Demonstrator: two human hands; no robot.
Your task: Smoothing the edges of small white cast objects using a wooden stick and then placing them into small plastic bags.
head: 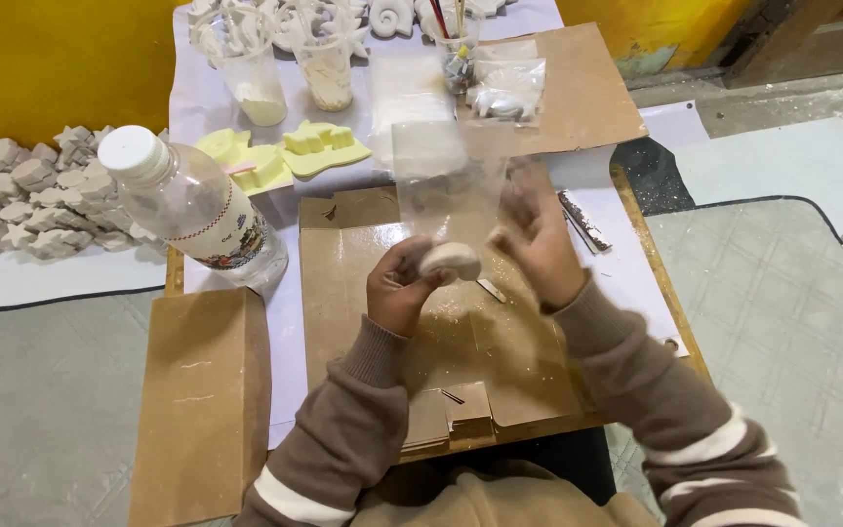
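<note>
My left hand (400, 288) grips a small white plaster piece (449, 260) over the brown cardboard sheet (343, 263). My right hand (536, 237) is blurred and holds the edge of a clear plastic bag (441, 181) just above the piece. The bag hangs open between both hands, its mouth near the plaster piece. Both sleeves are brown with white stripes.
A clear plastic bottle (197, 210) with a white cap lies at the left. Yellow moulds (285, 156), plastic cups (256, 73) of powder and a cup of brushes (456, 49) stand at the back. White plaster figures (21, 200) are piled far left. A cardboard piece (202, 400) lies lower left.
</note>
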